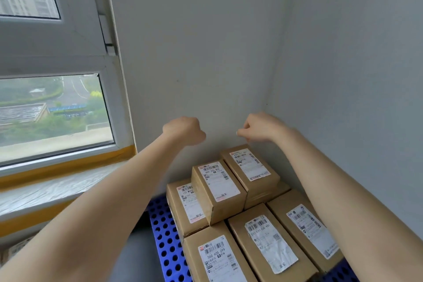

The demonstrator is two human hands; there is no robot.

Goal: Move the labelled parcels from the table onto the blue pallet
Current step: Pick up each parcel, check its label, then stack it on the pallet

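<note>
Walls (pixel 206 41) of pale grey meet in a corner at the upper right of the head view and form the backdrop to the whole scene. A window (pixel 52 107) with a white frame fills the left side; its sill (pixel 45 192) is edged with yellow tape and runs toward the corner.

The blue pallet (pixel 166 242), a perforated plastic grid, lies on the floor in the corner. It carries the labelled parcels, all brown cardboard with white shipping labels facing up. Lower layer: one parcel (pixel 219 258) at the front left, one (pixel 270 242) beside it at the centre, one (pixel 306 229) at the right (partly covered by the right forearm), and one (pixel 187 204) at the rear left. Upper layer: one parcel (pixel 217 190) rests on the lower boxes, and a second (pixel 249 167) sits just beside it, nearest the corner. The parcels touch one another along their sides.

Both forearms extend forward over the stack. The left hand (pixel 183 130) hovers above and to the left of the upper parcels; its fingers are clenched into a loose fist and grasp nothing. The right hand (pixel 258 127) hovers above the rearmost upper parcel, apart from it; its fingers are curled downward, thumb and forefinger tips close together, and nothing is visible between them.
</note>
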